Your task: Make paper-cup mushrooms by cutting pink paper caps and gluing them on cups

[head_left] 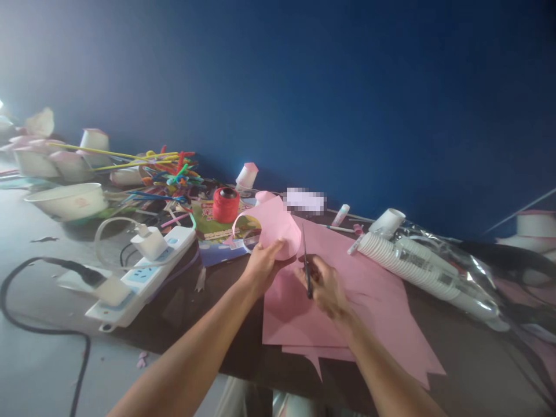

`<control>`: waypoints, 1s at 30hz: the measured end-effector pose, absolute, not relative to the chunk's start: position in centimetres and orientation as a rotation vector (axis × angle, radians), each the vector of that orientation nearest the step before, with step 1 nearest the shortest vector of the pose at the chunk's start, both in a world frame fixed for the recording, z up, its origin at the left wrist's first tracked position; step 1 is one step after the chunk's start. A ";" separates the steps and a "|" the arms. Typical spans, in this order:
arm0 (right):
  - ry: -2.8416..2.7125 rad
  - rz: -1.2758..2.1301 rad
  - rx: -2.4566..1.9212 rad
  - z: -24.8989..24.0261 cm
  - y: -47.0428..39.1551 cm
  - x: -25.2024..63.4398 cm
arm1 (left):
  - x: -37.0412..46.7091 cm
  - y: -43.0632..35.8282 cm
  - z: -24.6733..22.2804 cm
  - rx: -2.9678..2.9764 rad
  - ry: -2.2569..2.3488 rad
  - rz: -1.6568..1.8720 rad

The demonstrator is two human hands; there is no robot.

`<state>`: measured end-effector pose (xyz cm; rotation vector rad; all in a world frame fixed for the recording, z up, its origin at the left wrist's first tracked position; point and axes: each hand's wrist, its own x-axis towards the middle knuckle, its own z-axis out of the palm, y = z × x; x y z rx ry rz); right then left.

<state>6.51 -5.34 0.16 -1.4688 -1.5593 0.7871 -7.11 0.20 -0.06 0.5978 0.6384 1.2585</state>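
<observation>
In my left hand point(263, 266) is a cut piece of pink paper point(277, 223), pinched near its lower edge with the thumb on top. A thin curled strip loops off its left side. My right hand point(325, 285) is closed around the handles of a pair of scissors point(305, 249). The blades point away from me, close beside the right edge of the held piece; I cannot tell whether they touch it. Large pink paper sheets point(377, 289) lie under both hands on the dark tabletop point(191, 324), with a jagged corner at the near right.
At left lie a power strip point(130, 301) with plugs and cords, a white bowl point(69, 200) and colourful pipe cleaners point(174, 168). A red spool of string point(226, 205) stands on a printed booklet point(208, 231). Stacked paper cups point(412, 272) and a glue stick point(341, 215) are at right.
</observation>
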 end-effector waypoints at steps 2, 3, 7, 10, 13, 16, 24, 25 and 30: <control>-1.551 0.816 -1.469 -0.1 -5.2 6.6 | -7.1 0.2 -0.1 0.607 0.655 1.260; -1.547 0.832 -1.468 -0.2 -5.2 6.6 | -7.0 0.2 -0.2 0.618 0.667 1.259; -1.530 0.879 -1.448 -0.6 -5.0 6.8 | -6.9 0.1 -0.2 0.677 0.704 1.238; -1.507 0.879 -1.449 -0.7 -5.0 6.9 | -6.9 0.0 -0.1 0.689 0.734 1.238; -1.496 0.887 -1.451 -0.7 -4.9 7.0 | -6.9 -0.1 0.1 0.708 0.759 1.222; -1.484 0.923 -1.435 -0.7 -4.9 7.0 | -6.9 -0.1 0.2 0.727 0.764 1.198; -1.472 0.949 -1.406 -0.8 -4.9 7.0 | -6.7 0.1 -0.3 0.739 0.741 1.228; -1.471 0.954 -1.402 -0.8 -4.9 7.0 | -6.7 0.1 -0.3 0.743 0.746 1.230; -1.481 0.963 -1.400 -0.8 -4.8 7.0 | -6.9 0.2 -0.1 0.747 0.797 1.229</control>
